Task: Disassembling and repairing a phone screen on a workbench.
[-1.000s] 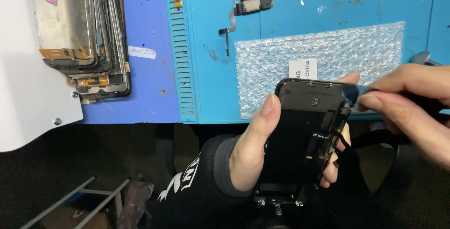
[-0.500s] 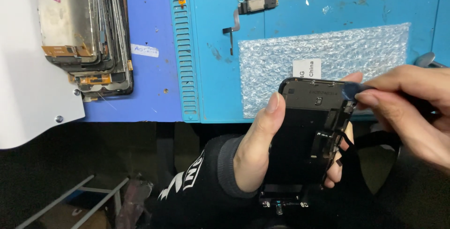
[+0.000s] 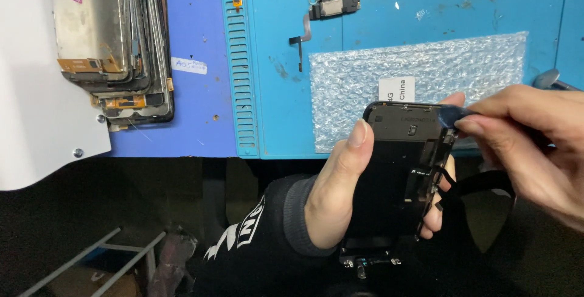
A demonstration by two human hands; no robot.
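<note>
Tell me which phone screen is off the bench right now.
The black screen gripped upright in the left hand, with the right hand at its top right corner. The other screens lie stacked flat at the bench's far left.

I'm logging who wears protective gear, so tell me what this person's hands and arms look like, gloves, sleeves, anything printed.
Both hands are bare, no gloves or rings showing. The left hand comes out of a black sleeve with a grey ribbed cuff and white printed lettering. The right hand shows no sleeve in view. Nails are short and unpainted.
</note>
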